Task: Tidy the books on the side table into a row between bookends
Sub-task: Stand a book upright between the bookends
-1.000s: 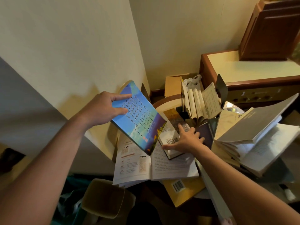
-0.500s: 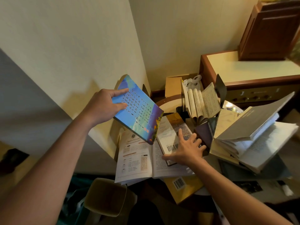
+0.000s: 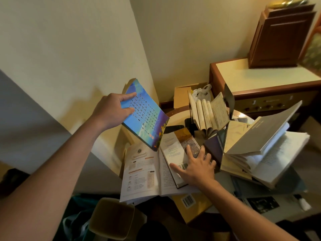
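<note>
As left fingers [image 3: 128, 96] grip it, the blue book [image 3: 145, 119] tilts.

No wording legible anywhere. Blue book [image 3: 144, 117], 10 o'clock of the pile: columns of dark script characters, too small to read. Barcode label [image 3: 182, 165] on flat book [image 3: 175, 145], centre. Second barcode [image 3: 188, 201] on yellow book [image 3: 198, 210], 6 o'clock. Open booklet [image 3: 140, 173], 7 o'clock: round emblem [image 3: 139, 151], print blurred.

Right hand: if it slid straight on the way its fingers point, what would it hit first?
Most likely the dark purple book, leaning just beyond the right hand, which lies flat on the barcoded book. Depth is unclear from this single view.
</note>
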A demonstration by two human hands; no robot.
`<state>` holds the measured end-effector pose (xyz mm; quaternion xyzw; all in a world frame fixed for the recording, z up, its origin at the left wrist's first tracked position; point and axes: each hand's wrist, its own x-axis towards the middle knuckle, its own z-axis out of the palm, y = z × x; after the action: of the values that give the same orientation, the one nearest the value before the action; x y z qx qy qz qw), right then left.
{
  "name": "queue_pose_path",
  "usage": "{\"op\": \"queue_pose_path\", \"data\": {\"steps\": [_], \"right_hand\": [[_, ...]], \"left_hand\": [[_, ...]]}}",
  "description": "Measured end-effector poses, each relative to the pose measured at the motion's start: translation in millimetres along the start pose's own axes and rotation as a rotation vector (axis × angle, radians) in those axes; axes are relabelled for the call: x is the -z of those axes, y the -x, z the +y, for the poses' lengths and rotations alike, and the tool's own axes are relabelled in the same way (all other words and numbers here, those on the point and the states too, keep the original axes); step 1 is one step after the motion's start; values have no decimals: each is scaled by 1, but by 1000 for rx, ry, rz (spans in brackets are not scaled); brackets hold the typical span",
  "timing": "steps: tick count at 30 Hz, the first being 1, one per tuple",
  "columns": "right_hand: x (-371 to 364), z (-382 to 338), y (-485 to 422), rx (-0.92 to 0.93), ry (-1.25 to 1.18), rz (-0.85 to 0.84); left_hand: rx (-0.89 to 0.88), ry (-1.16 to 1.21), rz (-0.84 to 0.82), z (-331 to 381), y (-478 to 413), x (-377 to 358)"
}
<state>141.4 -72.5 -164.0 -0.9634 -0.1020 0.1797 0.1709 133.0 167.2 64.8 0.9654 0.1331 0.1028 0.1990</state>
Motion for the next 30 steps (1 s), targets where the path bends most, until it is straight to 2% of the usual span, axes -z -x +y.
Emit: {"op": "queue_pose_path", "data": {"steps": [7, 15, 20, 24, 30], "right_hand": [[-7, -1, -23, 99, 49, 97], [-9, 0, -33, 165, 66, 138], [-12, 1, -34, 172, 53, 145], [-13, 1, -35, 173, 47, 146], [-14, 1, -34, 173, 39, 143]], "left_hand": [[-26, -152, 99, 23, -41, -26], [32, -265, 104, 14, -78, -108], [105, -310, 70, -1, -92, -138], [129, -249, -45, -17, -98, -154], [13, -242, -61, -15, -97, -163]]}}
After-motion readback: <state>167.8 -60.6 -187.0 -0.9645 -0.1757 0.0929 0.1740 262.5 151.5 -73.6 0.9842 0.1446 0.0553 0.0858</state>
